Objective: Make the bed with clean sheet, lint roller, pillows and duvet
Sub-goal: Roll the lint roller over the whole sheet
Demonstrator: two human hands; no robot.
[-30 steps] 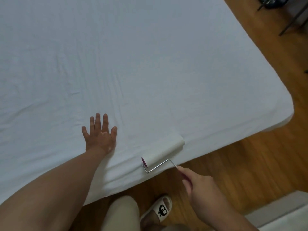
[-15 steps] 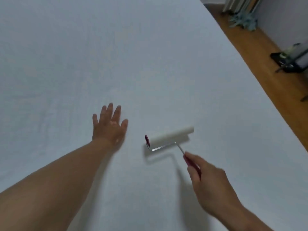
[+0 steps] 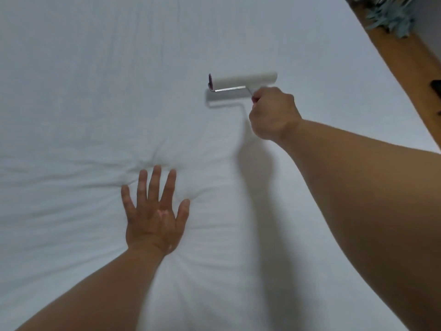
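A white sheet (image 3: 95, 80) covers the whole bed and fills most of the view. My left hand (image 3: 155, 216) lies flat on it with fingers spread, pressing a dent with creases radiating around it. Farther out, my right hand (image 3: 272, 113) grips the red handle of a lint roller (image 3: 243, 81). The roller's white drum lies across the sheet, with a metal arm running along its near side. The handle is almost fully hidden inside my fist. No pillows or duvet are in view.
The bed's right edge runs diagonally at the upper right, with a strip of wooden floor (image 3: 405, 58) beyond it. A pale blue bundle (image 3: 391, 17) lies on that floor at the top right corner. A dark object (image 3: 436, 88) shows at the right border.
My right hand has pushed the lint roller from the bed's near edge far out across the sheet. I have leaned over the bed, and my left hand now presses deeper into the mattress.
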